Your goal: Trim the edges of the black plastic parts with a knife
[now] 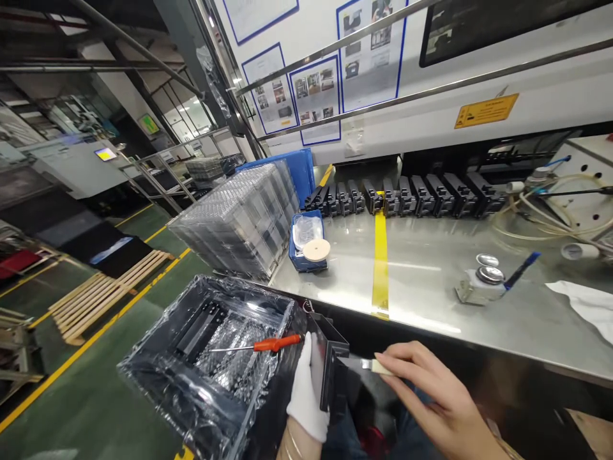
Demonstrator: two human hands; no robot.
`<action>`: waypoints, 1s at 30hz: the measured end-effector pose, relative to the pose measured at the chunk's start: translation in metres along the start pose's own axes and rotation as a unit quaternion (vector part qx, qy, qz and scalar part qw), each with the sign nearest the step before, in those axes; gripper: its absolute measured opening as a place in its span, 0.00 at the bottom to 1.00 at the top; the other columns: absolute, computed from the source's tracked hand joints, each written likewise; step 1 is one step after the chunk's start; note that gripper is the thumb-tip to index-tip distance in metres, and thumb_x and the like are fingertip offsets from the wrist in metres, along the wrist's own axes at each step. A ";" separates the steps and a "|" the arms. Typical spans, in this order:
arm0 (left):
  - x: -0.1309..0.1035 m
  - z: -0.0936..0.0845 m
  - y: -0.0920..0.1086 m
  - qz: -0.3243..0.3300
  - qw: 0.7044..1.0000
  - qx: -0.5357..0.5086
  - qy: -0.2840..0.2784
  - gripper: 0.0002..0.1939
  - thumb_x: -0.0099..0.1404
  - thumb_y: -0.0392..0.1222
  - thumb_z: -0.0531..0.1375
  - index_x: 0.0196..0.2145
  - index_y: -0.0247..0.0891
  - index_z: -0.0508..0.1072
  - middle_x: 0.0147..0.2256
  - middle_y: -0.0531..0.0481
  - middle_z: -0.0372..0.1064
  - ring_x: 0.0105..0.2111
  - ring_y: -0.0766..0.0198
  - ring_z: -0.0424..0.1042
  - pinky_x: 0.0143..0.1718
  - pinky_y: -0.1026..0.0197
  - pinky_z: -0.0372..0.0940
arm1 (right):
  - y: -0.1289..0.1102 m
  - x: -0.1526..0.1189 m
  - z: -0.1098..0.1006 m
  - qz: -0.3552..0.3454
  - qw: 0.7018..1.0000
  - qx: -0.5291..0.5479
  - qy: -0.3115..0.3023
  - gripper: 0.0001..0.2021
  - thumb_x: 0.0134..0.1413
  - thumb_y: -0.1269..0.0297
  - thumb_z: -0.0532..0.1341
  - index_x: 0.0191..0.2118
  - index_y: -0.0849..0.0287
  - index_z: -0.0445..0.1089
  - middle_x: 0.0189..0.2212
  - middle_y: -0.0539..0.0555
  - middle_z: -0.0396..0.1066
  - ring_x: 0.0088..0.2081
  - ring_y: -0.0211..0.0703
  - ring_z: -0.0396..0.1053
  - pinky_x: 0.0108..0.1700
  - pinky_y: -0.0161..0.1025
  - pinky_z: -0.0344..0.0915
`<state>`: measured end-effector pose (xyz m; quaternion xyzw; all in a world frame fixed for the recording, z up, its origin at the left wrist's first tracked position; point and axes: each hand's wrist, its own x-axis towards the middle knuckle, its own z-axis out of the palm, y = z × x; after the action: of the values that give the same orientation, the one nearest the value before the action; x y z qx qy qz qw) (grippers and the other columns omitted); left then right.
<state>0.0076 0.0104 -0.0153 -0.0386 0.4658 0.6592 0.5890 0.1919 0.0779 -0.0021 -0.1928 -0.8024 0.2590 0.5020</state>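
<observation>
My left hand (pixel 306 397), in a white glove, is closed around a black plastic part (pixel 330 364) with a box-like frame, held low in front of the bench. A screwdriver (pixel 276 344) with an orange-red handle and thin shaft lies level just left of that part, over the lined crate; whether my left fingers also touch it is unclear. My bare right hand (pixel 433 390) pinches the pale handle of a scraper (pixel 376 366) between thumb and fingers. Its flat blade points left, and the tip reaches the right side of the black part.
A crate (pixel 205 409) lined with clear plastic holds black parts at left. Stacked clear trays (pixel 234 211) stand behind it. On the steel bench (pixel 421 268) are a blue bin (pixel 306 262), a row of black parts (pixel 421 195), a dispenser bottle (pixel 479 287), a brush (pixel 522 270) and a white cloth (pixel 587 306).
</observation>
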 end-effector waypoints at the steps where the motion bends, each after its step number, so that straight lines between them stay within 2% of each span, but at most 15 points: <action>1: -0.002 0.001 -0.001 0.021 1.000 0.000 0.017 0.12 0.71 0.44 0.60 0.35 0.42 0.83 0.30 0.51 0.80 0.38 0.57 0.81 0.50 0.57 0.74 | 0.000 0.001 0.003 -0.007 1.000 -0.001 -0.001 0.11 0.66 0.73 0.60 0.49 0.55 0.75 0.36 0.55 0.76 0.37 0.40 0.77 0.38 0.33 0.76; 3: -0.007 0.004 0.001 0.062 0.997 0.000 0.047 0.11 0.71 0.41 0.60 0.37 0.40 0.84 0.37 0.52 0.82 0.41 0.63 0.80 0.49 0.67 0.71 | 0.000 0.002 0.007 -0.013 1.000 -0.003 0.001 0.11 0.66 0.73 0.59 0.48 0.55 0.76 0.34 0.55 0.76 0.35 0.40 0.76 0.35 0.33 0.76; 5: -0.011 0.007 0.005 0.075 0.995 -0.030 0.057 0.12 0.72 0.40 0.59 0.37 0.40 0.84 0.37 0.54 0.82 0.39 0.70 0.79 0.47 0.76 0.68 | 0.002 0.000 0.004 0.003 1.000 -0.013 0.019 0.10 0.66 0.72 0.60 0.47 0.55 0.76 0.35 0.55 0.76 0.35 0.41 0.77 0.36 0.33 0.76; 7: -0.013 0.007 0.010 0.026 0.995 -0.100 0.004 0.18 0.75 0.45 0.56 0.33 0.42 0.85 0.37 0.53 0.82 0.37 0.72 0.79 0.48 0.78 0.66 | 0.003 -0.003 -0.004 0.029 0.998 -0.027 0.051 0.09 0.66 0.70 0.61 0.48 0.54 0.77 0.36 0.54 0.77 0.36 0.40 0.78 0.39 0.31 0.76; 9: -0.010 0.001 0.014 -0.042 0.982 -0.160 -0.090 0.24 0.76 0.53 0.52 0.34 0.43 0.85 0.43 0.52 0.82 0.41 0.69 0.80 0.55 0.74 0.65 | 0.001 -0.006 -0.015 0.060 0.996 -0.023 0.054 0.09 0.66 0.67 0.63 0.48 0.52 0.78 0.37 0.53 0.78 0.37 0.39 0.79 0.41 0.29 0.75; 11: -0.006 -0.010 0.016 -0.066 0.970 -0.167 -0.166 0.22 0.74 0.55 0.55 0.38 0.41 0.85 0.46 0.51 0.81 0.47 0.63 0.80 0.62 0.67 0.61 | -0.005 -0.008 -0.024 0.082 0.997 0.011 0.004 0.08 0.66 0.65 0.63 0.46 0.50 0.79 0.35 0.51 0.80 0.35 0.39 0.80 0.39 0.27 0.75; 13: -0.002 -0.019 0.016 -0.046 0.970 -0.154 -0.182 0.16 0.69 0.52 0.62 0.40 0.39 0.85 0.44 0.52 0.81 0.48 0.60 0.79 0.66 0.62 0.57 | -0.014 -0.010 -0.029 0.105 0.990 0.057 -0.075 0.08 0.68 0.62 0.62 0.42 0.50 0.80 0.30 0.49 0.79 0.30 0.37 0.79 0.33 0.25 0.74; 15: -0.002 -0.022 0.017 -0.017 0.978 -0.142 -0.152 0.13 0.66 0.50 0.66 0.37 0.37 0.85 0.40 0.51 0.82 0.46 0.59 0.80 0.67 0.61 0.56 | -0.023 -0.011 -0.029 0.130 0.977 0.084 -0.143 0.12 0.69 0.60 0.60 0.36 0.51 0.79 0.25 0.47 0.77 0.25 0.35 0.76 0.29 0.25 0.71; 19: -0.010 -0.009 0.022 0.043 0.988 -0.149 -0.004 0.21 0.76 0.46 0.54 0.32 0.38 0.85 0.36 0.50 0.82 0.42 0.64 0.81 0.65 0.63 0.58 | -0.030 -0.011 -0.026 0.140 0.959 0.100 -0.226 0.17 0.72 0.57 0.56 0.34 0.53 0.78 0.23 0.48 0.75 0.23 0.36 0.73 0.27 0.28 0.69; 21: -0.013 -0.003 0.026 0.048 0.982 -0.177 0.050 0.20 0.76 0.42 0.54 0.34 0.39 0.84 0.36 0.52 0.82 0.40 0.69 0.81 0.64 0.67 0.59 | -0.029 -0.010 -0.026 0.130 0.955 0.104 -0.247 0.16 0.72 0.57 0.56 0.35 0.52 0.77 0.24 0.47 0.75 0.24 0.36 0.74 0.27 0.29 0.68; 24: -0.016 -0.001 0.029 0.045 0.974 -0.211 0.066 0.11 0.72 0.38 0.60 0.37 0.40 0.84 0.39 0.56 0.82 0.39 0.72 0.80 0.62 0.72 0.59 | -0.030 -0.011 -0.027 0.132 0.958 0.094 -0.235 0.15 0.72 0.57 0.56 0.36 0.51 0.77 0.25 0.48 0.76 0.25 0.37 0.75 0.27 0.30 0.68; 27: -0.015 -0.004 0.030 0.049 0.971 -0.226 0.058 0.12 0.73 0.37 0.59 0.37 0.39 0.84 0.38 0.57 0.82 0.40 0.74 0.80 0.59 0.75 0.60 | -0.032 -0.013 -0.028 0.129 0.953 0.106 -0.252 0.14 0.71 0.56 0.57 0.35 0.50 0.77 0.24 0.46 0.75 0.24 0.35 0.74 0.28 0.28 0.69; 29: -0.014 -0.007 0.029 0.043 0.975 -0.210 0.054 0.13 0.73 0.40 0.59 0.36 0.37 0.84 0.35 0.55 0.82 0.39 0.71 0.80 0.57 0.72 0.64 | -0.032 -0.013 -0.029 0.131 0.947 0.121 -0.268 0.14 0.70 0.55 0.58 0.34 0.49 0.77 0.24 0.45 0.76 0.25 0.35 0.76 0.30 0.26 0.71; 30: -0.014 -0.009 0.027 0.033 0.981 -0.186 0.035 0.12 0.70 0.45 0.63 0.36 0.37 0.84 0.33 0.53 0.82 0.37 0.68 0.80 0.55 0.69 0.66 | -0.030 -0.013 -0.028 0.136 0.948 0.124 -0.260 0.14 0.70 0.55 0.59 0.33 0.49 0.77 0.25 0.45 0.77 0.25 0.35 0.77 0.31 0.26 0.72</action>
<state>-0.0149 -0.0023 0.0031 -0.1552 0.3565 0.7517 0.5326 0.2215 0.0531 0.0177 -0.1626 -0.8327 0.4636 0.2554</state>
